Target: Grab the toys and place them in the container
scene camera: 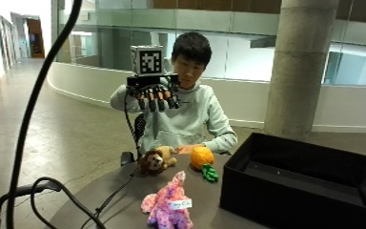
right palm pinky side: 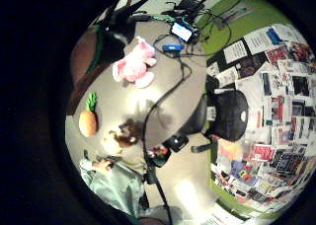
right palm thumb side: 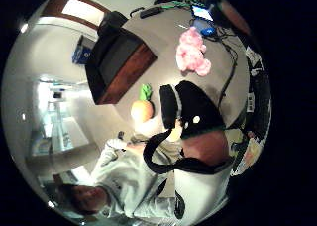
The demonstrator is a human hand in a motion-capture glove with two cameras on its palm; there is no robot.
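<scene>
Right hand (scene camera: 154, 95) is raised at chest height above the counter (scene camera: 100, 195), well clear of everything; its fingers (scene camera: 159, 102) hang down, loosely spread, holding nothing. Three toys lie on the counter: lion (scene camera: 156, 160) and pineapple (scene camera: 203, 160) side by side near the person, pink plush (scene camera: 169, 204) farther out toward the camera. The container (scene camera: 300, 179), a black open-topped box, sits just beside the pineapple, with nothing visible inside from this angle. The bare hand rests between lion and pineapple. Task judged not yet begun. Risks from here: lion and pineapple sit close together, so a reach for one could knock or drag the other; the round pineapple looks likely to roll if clipped. The container's walls are tall, so a low carry could catch a toy on the rim and drop it outside. A cable (scene camera: 116, 193) crosses the counter beside the lion and could snag. The pink plush means a long reach across the other two.
</scene>
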